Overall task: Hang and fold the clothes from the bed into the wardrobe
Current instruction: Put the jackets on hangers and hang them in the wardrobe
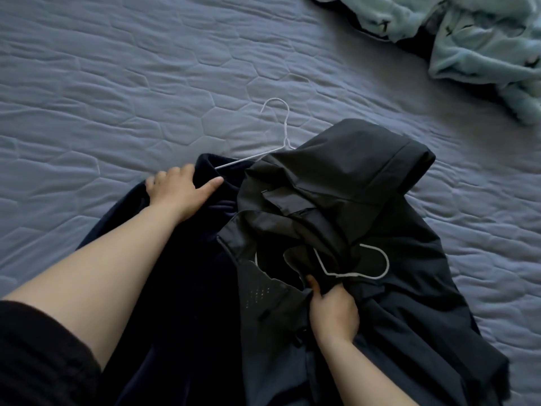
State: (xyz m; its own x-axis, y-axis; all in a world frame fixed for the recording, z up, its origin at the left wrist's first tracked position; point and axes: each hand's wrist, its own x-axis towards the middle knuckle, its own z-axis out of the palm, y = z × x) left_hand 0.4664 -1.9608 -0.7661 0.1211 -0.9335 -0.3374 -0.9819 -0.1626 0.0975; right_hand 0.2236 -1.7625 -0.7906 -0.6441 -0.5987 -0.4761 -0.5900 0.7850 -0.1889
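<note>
1. A big bed [117,68] fills the view. Its cover is blue-grey and has stitched shapes like honeycomb all over it.
2. Two dark pieces of clothing lie on the near part of the bed, side by side and partly on top of each other.
3. The one on the left is a soft dark navy top [181,288]. It looks fuzzy. A thin white hanger [282,124] goes into its neck. The hook of this hanger sticks out on the far side and lies flat on the bed cover.
4. The one on the right is a black jacket [395,259] with a hood. It looks smooth and a bit shiny. The hood points to the far side. The jacket's left edge lies over the navy top.
5. A second white hanger [363,273] is on the jacket, near its middle. Only its hook and a bit of wire show. The rest is hidden in the folds.
6. The left hand [178,189] is on the far left shoulder of the navy top. The fingers curl over the cloth edge and the thumb points right, along the collar. It looks like a light hold on the cloth.
7. The right hand [332,310] is closed around a bunch of jacket cloth, right by the foot of the second hanger's hook. I cannot tell if the wire is in the hand too.
8. A black sleeve [41,356] shows at the near left corner.
9. Far away on the right is a heap of pale mint green fluffy cloth [474,36] with small dark marks on it. It is well apart from the two dark clothes.
</note>
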